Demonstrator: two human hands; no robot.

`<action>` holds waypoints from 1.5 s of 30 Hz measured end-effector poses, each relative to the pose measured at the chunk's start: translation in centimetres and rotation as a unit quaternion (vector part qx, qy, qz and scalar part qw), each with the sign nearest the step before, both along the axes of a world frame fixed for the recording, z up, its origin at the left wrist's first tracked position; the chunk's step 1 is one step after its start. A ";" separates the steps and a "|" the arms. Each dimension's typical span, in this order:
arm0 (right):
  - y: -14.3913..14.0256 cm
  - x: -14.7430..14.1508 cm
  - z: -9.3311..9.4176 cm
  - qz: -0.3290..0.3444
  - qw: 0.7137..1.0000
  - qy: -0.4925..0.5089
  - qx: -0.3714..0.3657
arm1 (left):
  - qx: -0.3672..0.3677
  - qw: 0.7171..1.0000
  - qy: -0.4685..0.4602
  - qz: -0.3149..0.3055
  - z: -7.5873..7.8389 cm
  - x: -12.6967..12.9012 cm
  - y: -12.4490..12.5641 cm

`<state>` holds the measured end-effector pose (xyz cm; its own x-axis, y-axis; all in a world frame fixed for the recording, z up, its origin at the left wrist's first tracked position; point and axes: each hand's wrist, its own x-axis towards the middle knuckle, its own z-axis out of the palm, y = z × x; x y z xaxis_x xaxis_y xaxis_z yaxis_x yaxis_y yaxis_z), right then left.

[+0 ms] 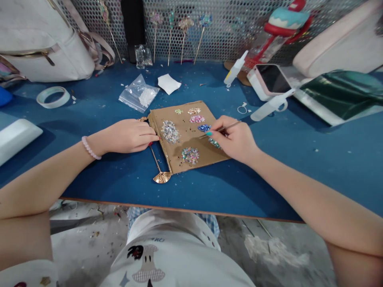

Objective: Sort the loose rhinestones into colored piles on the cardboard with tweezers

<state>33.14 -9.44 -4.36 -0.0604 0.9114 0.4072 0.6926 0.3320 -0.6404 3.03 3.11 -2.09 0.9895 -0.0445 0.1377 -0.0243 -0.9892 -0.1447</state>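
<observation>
A brown cardboard sheet (183, 155) lies on the blue table (299, 167) with several small piles of coloured beads and sequins (190, 155) on it. My left hand (128, 136) rests at the cardboard's left edge, fingers curled on a gold hair stick (158, 165) whose fan-shaped end lies near the table's front edge. My right hand (236, 139) holds a thin stick tool (223, 128), its tip over the cardboard near a blue pile.
A white bag (44, 44) and a tape roll (53, 97) lie back left. Plastic pouches (139, 95), a glue bottle (235, 69), a pink device (269, 81) and a green sheet (341, 93) sit behind. Finished hair sticks (183, 38) lean on the mesh wall.
</observation>
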 end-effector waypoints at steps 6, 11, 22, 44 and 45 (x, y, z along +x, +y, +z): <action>-1.4 -2.1 0.3 0.106 0.994 -0.005 -0.029 | -0.004 1.000 0.015 0.012 0.0 0.0 0.1; -1.3 -2.1 0.2 0.108 0.993 -0.011 -0.038 | -0.019 0.999 0.020 0.024 0.1 0.0 0.0; -1.2 -1.8 0.1 0.121 0.991 -0.015 -0.049 | -0.007 1.000 0.010 0.007 0.0 0.0 0.1; -1.1 -1.8 0.3 0.125 0.991 -0.017 -0.045 | 0.003 1.000 0.024 0.017 -0.1 0.0 0.1; -1.1 -1.8 0.3 0.125 0.991 -0.017 -0.044 | 0.004 1.000 0.025 0.018 -0.1 0.0 0.1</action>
